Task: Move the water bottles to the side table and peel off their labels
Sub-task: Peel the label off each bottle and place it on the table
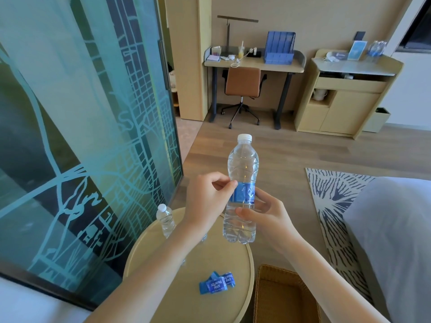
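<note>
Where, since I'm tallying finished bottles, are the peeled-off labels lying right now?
In the head view, the crumpled blue labels lie bottom centre on the round side table, near its right edge, just left of the wicker basket.

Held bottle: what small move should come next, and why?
Probably peel the label sideways off the bottle: the left hand pinches its edge, the right hand grips the bottle, and the label is not yet off.
</note>
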`<state>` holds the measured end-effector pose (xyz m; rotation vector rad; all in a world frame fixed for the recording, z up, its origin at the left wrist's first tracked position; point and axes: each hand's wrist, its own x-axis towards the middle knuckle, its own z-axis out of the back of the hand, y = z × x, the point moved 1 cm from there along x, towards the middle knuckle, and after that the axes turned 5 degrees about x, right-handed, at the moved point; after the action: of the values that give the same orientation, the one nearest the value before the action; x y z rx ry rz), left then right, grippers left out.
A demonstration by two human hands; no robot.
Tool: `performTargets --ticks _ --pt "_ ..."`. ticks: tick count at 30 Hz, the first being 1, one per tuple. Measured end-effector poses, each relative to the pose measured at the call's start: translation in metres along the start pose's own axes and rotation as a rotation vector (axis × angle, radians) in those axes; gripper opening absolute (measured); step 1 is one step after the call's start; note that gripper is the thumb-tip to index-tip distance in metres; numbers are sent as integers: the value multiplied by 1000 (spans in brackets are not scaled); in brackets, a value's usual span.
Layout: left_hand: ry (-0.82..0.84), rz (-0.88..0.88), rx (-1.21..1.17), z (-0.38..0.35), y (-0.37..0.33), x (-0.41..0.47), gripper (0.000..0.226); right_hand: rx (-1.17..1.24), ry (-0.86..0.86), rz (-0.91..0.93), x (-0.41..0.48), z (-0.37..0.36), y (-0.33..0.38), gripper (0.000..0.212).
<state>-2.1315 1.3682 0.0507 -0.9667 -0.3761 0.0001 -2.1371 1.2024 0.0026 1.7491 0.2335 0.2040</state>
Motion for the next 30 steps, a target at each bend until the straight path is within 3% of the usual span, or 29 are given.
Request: performTargets --ticks 6,14,22,25,30 --pt "-14 10 41 -3 -1 -3 11 10 -36 48 -2 -3 3 52" --pt "34 186 -21 -3 -1 -1 6 0 -68 120 -2 -10 8 54" --pt "139 162 -98 3 8 9 12 64 -78 44 2 -7 9 56" --pt "217 208 -224 11 15 17 13 110 -50 16 3 -2 11 56" --pt "231 215 -189 19 32 28 12 142 34 25 1 3 16 53"
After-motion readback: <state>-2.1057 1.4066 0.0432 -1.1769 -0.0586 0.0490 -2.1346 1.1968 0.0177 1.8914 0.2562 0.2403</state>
